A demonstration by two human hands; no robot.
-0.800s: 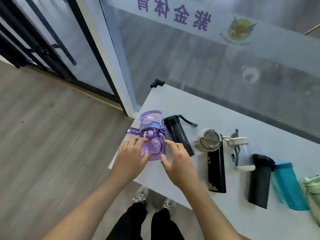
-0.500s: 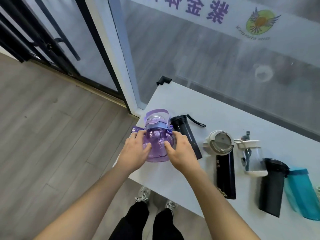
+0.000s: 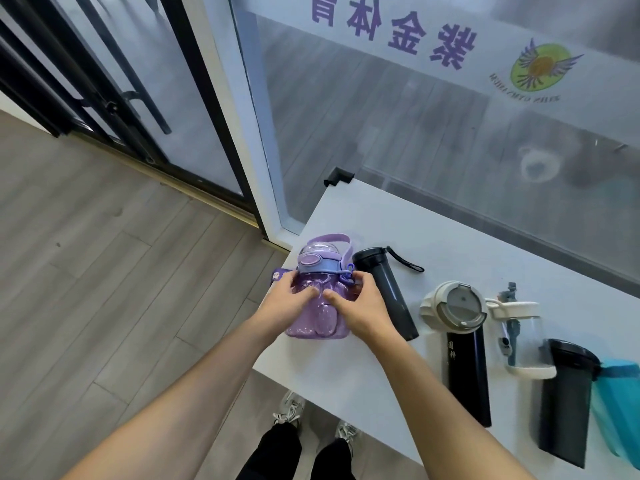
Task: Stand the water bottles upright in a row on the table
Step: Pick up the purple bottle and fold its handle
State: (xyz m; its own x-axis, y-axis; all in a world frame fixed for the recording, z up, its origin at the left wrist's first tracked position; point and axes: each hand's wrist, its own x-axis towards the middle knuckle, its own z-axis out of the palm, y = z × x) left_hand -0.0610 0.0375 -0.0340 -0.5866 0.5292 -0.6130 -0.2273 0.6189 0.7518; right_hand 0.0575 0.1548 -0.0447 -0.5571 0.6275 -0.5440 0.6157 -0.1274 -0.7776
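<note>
1. Left hand (image 3: 289, 301): fingers clamped on the left flank of the purple bottle (image 3: 320, 296), thumb pressed on its front face.
2. Purple bottle: at the bench (image 3: 450, 244) corner near 9 o'clock, seemingly part-raised, its base on or near the bench surface; long axis runs from 6 to 12 o'clock, lid at 12. Whether it stands fully upright cannot be told from this angle.
3. Right hand (image 3: 362, 306): fingers clamped on the right flank of the purple bottle, thumb beside the left thumb.
4. Slim dark bottle (image 3: 386, 292): lying flat just beside the right hand, cap toward 11 o'clock.
5. Black bottle with cream lid (image 3: 462, 344): lying flat, lid toward 12 o'clock.
6. Clear bottle (image 3: 519, 336): lying flat, white cap toward 12 o'clock.
7. Dark tumbler (image 3: 566, 401) and teal bottle (image 3: 618, 407): lying flat, touching, at 3 o'clock.
8. Progress, as judged: barely begun; no bottle clearly stands, the first is in hand, and five in view await uprighting.
</note>
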